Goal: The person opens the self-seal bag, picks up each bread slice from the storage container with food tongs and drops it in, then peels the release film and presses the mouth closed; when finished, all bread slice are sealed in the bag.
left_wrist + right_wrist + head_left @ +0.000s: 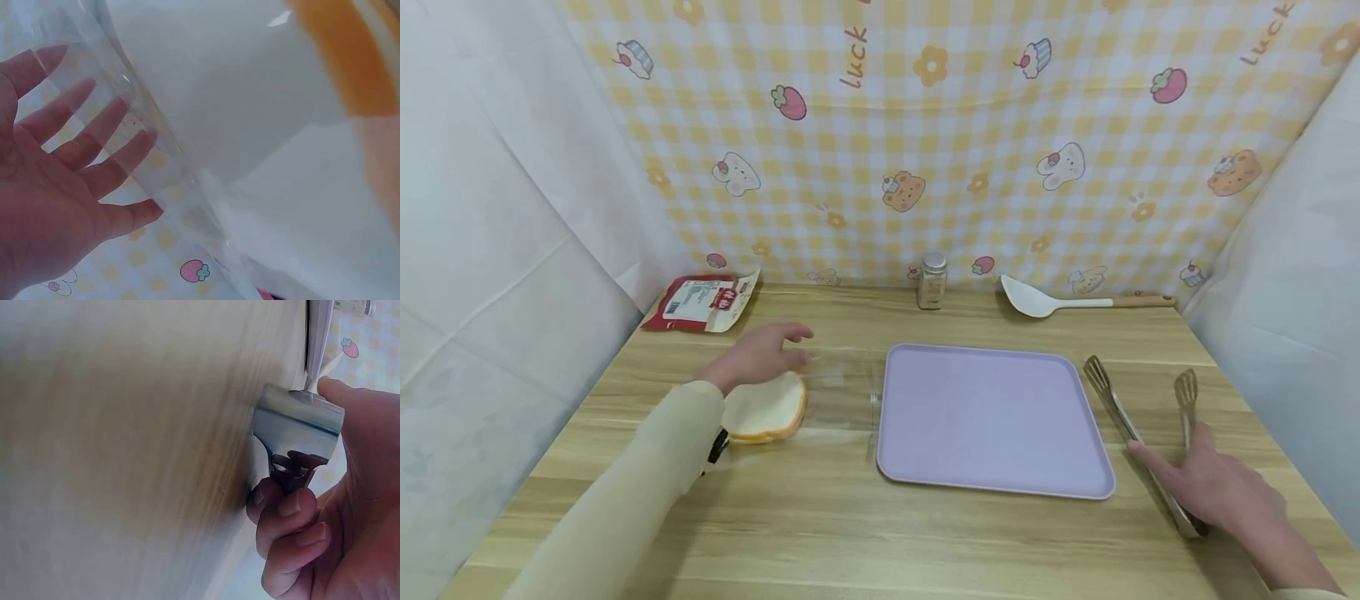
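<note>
A stack of sliced bread (766,410) lies at the left of the table in a clear plastic bag (838,408), whose loose end stretches right toward the tray. My left hand (760,354) is over the bread's far edge. In the left wrist view its spread fingers (94,137) show through the film, beside the pale bread face (250,125). My right hand (1225,487) grips metal tongs (1124,421) near their hinged end, fingers curled round them in the right wrist view. The slotted tips of the tongs stand wide apart, pointing to the back.
A lilac tray (988,421) lies mid-table, between the bag and the tongs. Along the back are a red and cream packet (703,302), a glass shaker jar (932,283) and a white spatula (1033,298) with a wooden handle. Cloth walls close the back and sides.
</note>
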Demonstrator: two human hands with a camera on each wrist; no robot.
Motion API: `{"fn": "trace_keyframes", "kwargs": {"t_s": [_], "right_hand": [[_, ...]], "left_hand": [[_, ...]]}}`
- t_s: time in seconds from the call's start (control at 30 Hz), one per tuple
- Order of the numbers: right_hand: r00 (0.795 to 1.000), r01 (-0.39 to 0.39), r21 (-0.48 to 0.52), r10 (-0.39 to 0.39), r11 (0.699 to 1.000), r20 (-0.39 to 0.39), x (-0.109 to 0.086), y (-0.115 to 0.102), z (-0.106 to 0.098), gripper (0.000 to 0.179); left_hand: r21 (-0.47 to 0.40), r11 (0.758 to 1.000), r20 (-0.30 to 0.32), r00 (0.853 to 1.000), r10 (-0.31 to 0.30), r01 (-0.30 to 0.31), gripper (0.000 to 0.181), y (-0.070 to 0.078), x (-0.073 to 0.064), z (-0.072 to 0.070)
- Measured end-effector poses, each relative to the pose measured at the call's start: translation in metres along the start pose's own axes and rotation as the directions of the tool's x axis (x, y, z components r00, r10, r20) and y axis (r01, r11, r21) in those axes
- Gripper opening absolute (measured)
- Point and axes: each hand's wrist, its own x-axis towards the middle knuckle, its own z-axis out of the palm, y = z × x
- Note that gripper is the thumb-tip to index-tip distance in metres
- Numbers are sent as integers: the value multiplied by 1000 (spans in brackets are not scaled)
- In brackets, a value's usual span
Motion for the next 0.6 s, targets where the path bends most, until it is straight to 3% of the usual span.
{"fn": "trace_keyframes", "kwargs": {"t_s": [0.33,0.6], "right_hand": [[1000,8,-9,-8,1000,-8,-5,0,-1,127],[1000,26,-5,-26,1000,-6,-7,2,-2,125]], "left_hand": [[27,999,98,995,20,-22,45,5,16,2],[67,997,133,991,20,-29,24,5,25,2]]}}
